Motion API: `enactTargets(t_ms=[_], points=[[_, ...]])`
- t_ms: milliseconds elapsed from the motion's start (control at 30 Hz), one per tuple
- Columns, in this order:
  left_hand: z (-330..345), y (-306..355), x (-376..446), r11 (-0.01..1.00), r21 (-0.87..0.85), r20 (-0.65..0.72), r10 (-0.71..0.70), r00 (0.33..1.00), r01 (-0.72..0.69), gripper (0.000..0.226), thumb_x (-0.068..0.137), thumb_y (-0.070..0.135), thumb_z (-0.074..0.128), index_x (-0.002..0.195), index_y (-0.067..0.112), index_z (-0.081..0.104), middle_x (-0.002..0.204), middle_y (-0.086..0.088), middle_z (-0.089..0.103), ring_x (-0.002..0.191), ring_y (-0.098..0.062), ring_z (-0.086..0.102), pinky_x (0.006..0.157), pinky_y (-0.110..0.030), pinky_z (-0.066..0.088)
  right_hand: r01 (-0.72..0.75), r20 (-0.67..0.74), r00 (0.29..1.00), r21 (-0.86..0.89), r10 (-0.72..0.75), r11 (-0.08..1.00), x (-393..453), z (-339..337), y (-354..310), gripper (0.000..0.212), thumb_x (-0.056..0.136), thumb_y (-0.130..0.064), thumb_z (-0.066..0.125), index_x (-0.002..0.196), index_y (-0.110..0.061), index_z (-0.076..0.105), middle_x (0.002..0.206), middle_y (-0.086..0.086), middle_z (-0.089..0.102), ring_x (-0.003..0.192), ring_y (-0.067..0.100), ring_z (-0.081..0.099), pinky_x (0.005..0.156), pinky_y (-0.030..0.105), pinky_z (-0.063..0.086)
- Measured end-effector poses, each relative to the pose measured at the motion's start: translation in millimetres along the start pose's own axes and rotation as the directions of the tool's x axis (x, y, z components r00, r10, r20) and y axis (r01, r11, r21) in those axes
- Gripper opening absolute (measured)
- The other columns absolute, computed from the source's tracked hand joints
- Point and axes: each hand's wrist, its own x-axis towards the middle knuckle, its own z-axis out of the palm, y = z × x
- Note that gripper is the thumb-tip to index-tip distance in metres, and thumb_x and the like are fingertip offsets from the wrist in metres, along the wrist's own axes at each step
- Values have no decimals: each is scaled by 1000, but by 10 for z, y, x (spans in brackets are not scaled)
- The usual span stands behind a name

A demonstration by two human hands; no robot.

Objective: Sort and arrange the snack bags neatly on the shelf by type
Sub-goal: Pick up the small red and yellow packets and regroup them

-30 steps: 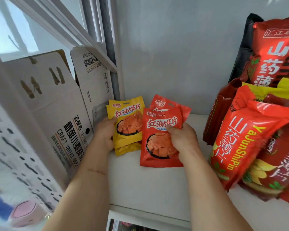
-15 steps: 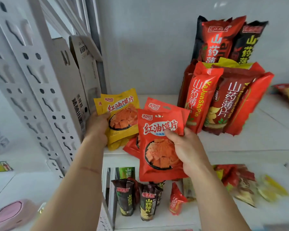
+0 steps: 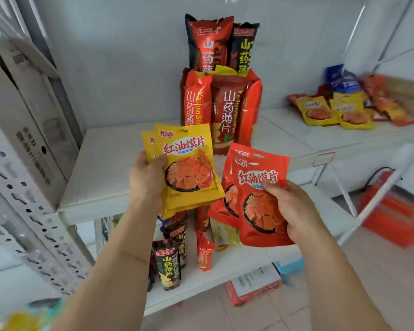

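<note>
Both hands are raised in front of the shelf (image 3: 120, 173). Yellow snack bags (image 3: 189, 168) are gripped by the left hand (image 3: 146, 180), red snack bags (image 3: 256, 199) by the right hand (image 3: 294, 209). Tall red bags (image 3: 221, 111) are stood behind them on the shelf.

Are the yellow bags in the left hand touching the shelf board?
Apart. The head view shows the yellow bags lifted in the left hand, in front of the shelf board, not resting on it.

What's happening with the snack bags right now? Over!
Left hand grips yellow bags. Right hand grips red bags. Both held off the shelf. Tall yam chip bags stand behind; nothing blocks the bare left side.
</note>
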Motion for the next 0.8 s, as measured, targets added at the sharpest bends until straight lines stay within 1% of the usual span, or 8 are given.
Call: enactTargets(t_ms=[133, 200, 367, 467, 567, 633, 733, 800], points=[[774, -171, -275, 999, 16, 108, 34, 994, -36, 14, 100, 21, 57, 107, 30, 66, 96, 11, 74, 88, -12, 72, 72, -33, 60, -2, -116, 993, 54, 8, 999, 247, -756, 98, 22, 75, -46, 75, 92, -32, 74, 90, -6, 77, 87, 23, 74, 91, 48, 55], [1217, -266, -373, 999, 23, 142, 44, 989, -48, 16, 99, 20, 58, 107, 31, 66, 98, 14, 73, 91, -11, 70, 75, -32, 58, 7, -156, 988, 64, 3, 998, 399, -1131, 135, 17, 79, -42, 74, 90, -29, 74, 88, -7, 77, 85, 21, 74, 91, 47, 55], [2417, -453, -543, 999, 18, 174, 29, 984, -33, 20, 98, 15, 57, 111, 26, 67, 98, 13, 72, 90, -9, 67, 77, -31, 57, 27, -170, 985, 54, -17, 998, 874, -2032, 123, 19, 84, -41, 72, 95, -26, 72, 88, -7, 77, 85, 20, 73, 88, 45, 56], [3094, -512, -563, 999, 41, 164, 23, 986, -30, 16, 97, 14, 57, 98, 29, 64, 99, 9, 71, 86, -9, 66, 73, -30, 56, 29, -161, 987, 43, -22, 999, 1207, -2509, 77, 21, 83, -45, 72, 95, -27, 71, 90, -7, 77, 87, 20, 73, 90, 46, 55], [3650, -532, -482, 999, 50, 121, -2, 993, -4, 12, 95, 16, 59, 100, 25, 64, 95, 4, 73, 88, -20, 70, 79, -43, 61, 36, -127, 991, 41, -30, 999, 1559, -2872, 9, 27, 82, -48, 71, 100, -27, 71, 94, -6, 77, 91, 22, 72, 94, 48, 54], [3960, -551, -384, 999, 47, 91, -1, 996, -3, 14, 95, 14, 58, 103, 24, 64, 90, 7, 70, 86, -19, 69, 75, -39, 60, 39, -108, 994, 45, -34, 998, 1788, -3048, -34, 26, 83, -46, 71, 101, -27, 70, 95, -6, 77, 91, 21, 72, 93, 48, 54], [4369, -541, -223, 1000, 26, 53, -5, 999, 4, 15, 98, 12, 56, 92, 26, 59, 85, 9, 66, 74, -11, 64, 61, -28, 53, 49, -84, 996, 63, -44, 997, 2126, -3238, -86, 24, 84, -44, 71, 101, -27, 71, 93, -7, 77, 90, 20, 73, 92, 46, 54], [4623, -537, -77, 1000, 11, 34, -12, 999, 11, 17, 97, 10, 56, 90, 25, 58, 86, 7, 66, 73, -10, 64, 64, -29, 55, 57, -77, 996, 75, -51, 996, 2382, -3331, -117, 24, 84, -42, 72, 102, -26, 71, 94, -7, 77, 89, 20, 73, 92, 46, 55]])
